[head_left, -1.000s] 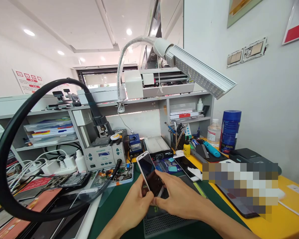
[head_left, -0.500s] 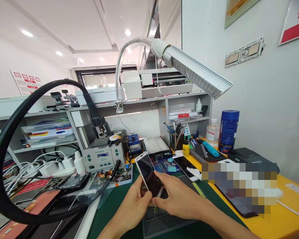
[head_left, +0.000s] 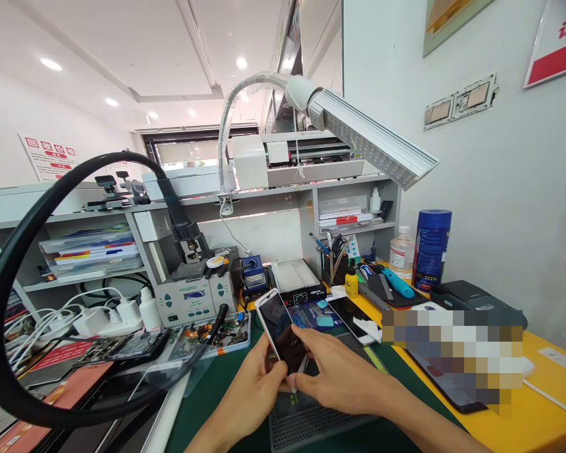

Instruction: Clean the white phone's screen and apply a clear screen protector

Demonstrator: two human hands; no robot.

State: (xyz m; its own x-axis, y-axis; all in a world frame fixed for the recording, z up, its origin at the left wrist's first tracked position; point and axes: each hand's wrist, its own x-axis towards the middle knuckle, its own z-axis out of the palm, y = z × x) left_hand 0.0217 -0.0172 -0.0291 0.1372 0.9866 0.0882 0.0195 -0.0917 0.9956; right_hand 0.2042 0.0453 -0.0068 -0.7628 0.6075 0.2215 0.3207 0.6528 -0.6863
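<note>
Now phone (head_left: pixel 278 324), long axis aslant, far end upper-L, held w/ L hand (head_left: pixel 257 390), R hand (head_left: pixel 334 371)

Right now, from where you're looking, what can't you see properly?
Phone's back: head view, faces away.
Phone's lower end: head view, partly covered by the left hand and right hand.
Whatever is under the blocky patch: head view, blurred out.
Rest of the red-and-white sign: head view, cut off by the right edge.
Small print on the clear bottle: head view, too small.
</note>
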